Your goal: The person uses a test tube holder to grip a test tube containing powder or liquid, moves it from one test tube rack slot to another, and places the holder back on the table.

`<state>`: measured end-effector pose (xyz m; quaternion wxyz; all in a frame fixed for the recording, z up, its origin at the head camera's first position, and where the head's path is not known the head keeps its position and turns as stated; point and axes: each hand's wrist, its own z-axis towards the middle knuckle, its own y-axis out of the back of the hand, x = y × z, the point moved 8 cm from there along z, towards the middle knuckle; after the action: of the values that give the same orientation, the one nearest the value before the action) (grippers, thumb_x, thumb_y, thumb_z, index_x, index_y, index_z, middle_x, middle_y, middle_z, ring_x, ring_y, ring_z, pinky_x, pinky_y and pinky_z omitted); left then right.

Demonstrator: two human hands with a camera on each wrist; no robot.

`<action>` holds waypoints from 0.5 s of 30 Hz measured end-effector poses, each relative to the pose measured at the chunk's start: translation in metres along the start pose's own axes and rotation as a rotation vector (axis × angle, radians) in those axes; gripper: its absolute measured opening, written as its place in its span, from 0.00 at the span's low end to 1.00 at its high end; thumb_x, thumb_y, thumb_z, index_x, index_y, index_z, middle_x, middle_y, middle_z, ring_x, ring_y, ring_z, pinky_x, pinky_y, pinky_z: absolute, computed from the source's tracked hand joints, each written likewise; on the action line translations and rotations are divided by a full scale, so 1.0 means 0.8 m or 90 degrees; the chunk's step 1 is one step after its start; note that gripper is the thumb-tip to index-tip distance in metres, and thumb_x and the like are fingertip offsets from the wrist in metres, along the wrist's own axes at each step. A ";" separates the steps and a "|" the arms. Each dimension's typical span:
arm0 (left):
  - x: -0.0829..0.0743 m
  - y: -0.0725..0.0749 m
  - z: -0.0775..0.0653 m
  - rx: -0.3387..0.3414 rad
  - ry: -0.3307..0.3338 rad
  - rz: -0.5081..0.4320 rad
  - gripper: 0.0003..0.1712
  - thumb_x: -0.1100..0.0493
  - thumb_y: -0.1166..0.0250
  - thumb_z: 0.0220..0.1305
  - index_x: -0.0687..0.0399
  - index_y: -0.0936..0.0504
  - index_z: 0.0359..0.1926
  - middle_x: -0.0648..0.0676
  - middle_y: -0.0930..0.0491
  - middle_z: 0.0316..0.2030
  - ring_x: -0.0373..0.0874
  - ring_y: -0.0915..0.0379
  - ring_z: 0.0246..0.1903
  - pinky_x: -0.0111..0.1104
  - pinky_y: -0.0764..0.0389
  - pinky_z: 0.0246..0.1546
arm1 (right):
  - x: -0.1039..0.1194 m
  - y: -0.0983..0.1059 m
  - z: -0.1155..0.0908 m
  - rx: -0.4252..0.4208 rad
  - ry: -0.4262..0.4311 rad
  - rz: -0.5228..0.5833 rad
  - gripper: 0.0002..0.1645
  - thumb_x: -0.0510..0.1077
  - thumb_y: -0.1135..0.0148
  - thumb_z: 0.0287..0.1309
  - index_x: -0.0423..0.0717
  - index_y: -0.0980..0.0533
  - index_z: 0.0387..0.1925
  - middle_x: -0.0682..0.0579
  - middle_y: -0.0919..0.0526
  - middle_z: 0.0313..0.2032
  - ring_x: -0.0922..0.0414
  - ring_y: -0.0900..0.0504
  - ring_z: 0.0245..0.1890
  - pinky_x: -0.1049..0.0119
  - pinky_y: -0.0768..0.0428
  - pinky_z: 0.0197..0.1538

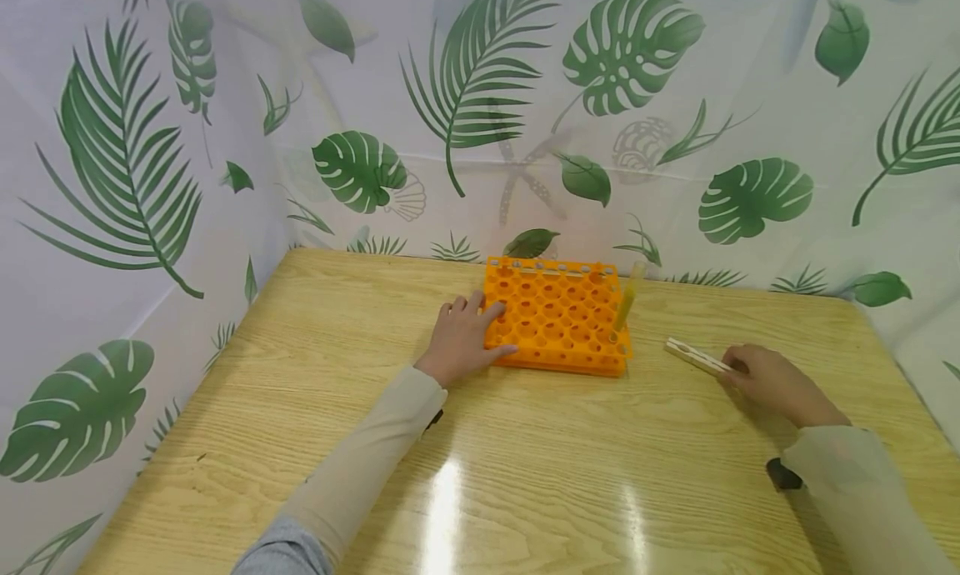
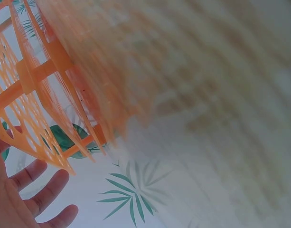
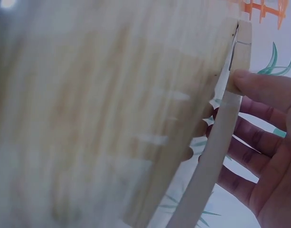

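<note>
An orange test tube rack (image 1: 551, 317) stands toward the back of the table, its top full of round holes. At its left end rests my left hand (image 1: 463, 342), thumb along the front edge and fingers spread over the side. In the left wrist view those fingers (image 2: 45, 190) look extended beside the lattice. A test tube (image 1: 626, 304) with yellow contents leans in the rack's right front corner. To the right, my right hand (image 1: 776, 383) pinches a wooden test tube clamp (image 1: 697, 356) between thumb and fingers, its far end pointing toward the rack.
The wood-grain table (image 1: 525, 467) carries everything. A white curtain with green leaf prints (image 1: 480, 83) hangs close behind the table's back edge and along the left side. Light glares on the tabletop in front of the rack.
</note>
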<state>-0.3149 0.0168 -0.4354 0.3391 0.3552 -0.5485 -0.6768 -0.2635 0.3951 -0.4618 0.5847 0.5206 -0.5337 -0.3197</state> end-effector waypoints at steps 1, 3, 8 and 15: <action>0.000 0.000 0.000 0.000 0.000 -0.001 0.37 0.28 0.46 0.57 0.40 0.33 0.62 0.55 0.35 0.56 0.53 0.35 0.51 0.46 0.32 0.50 | 0.000 -0.001 0.000 0.001 0.003 0.001 0.12 0.44 0.39 0.59 0.38 0.23 0.36 0.52 0.21 0.27 0.61 0.29 0.25 0.63 0.30 0.29; 0.000 0.000 0.000 -0.001 -0.001 0.000 0.37 0.28 0.46 0.57 0.40 0.33 0.62 0.55 0.35 0.56 0.53 0.35 0.51 0.46 0.32 0.50 | -0.001 -0.002 0.001 0.000 0.009 -0.005 0.11 0.44 0.39 0.59 0.38 0.23 0.35 0.52 0.22 0.26 0.62 0.30 0.24 0.64 0.32 0.29; 0.000 0.000 0.000 0.001 0.001 -0.002 0.37 0.28 0.46 0.57 0.40 0.33 0.62 0.55 0.35 0.56 0.53 0.35 0.51 0.46 0.32 0.51 | 0.000 -0.002 0.002 -0.005 0.021 -0.016 0.10 0.42 0.39 0.58 0.38 0.23 0.35 0.52 0.24 0.26 0.61 0.32 0.23 0.65 0.33 0.28; 0.000 0.000 0.000 -0.001 0.001 -0.003 0.37 0.28 0.46 0.57 0.40 0.33 0.62 0.55 0.35 0.56 0.53 0.35 0.50 0.46 0.32 0.50 | 0.001 -0.002 0.002 -0.006 0.019 -0.023 0.11 0.42 0.38 0.58 0.36 0.24 0.36 0.50 0.24 0.26 0.60 0.31 0.24 0.63 0.32 0.29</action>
<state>-0.3144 0.0168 -0.4352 0.3385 0.3568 -0.5469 -0.6775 -0.2644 0.3934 -0.4633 0.5892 0.5321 -0.5140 -0.3248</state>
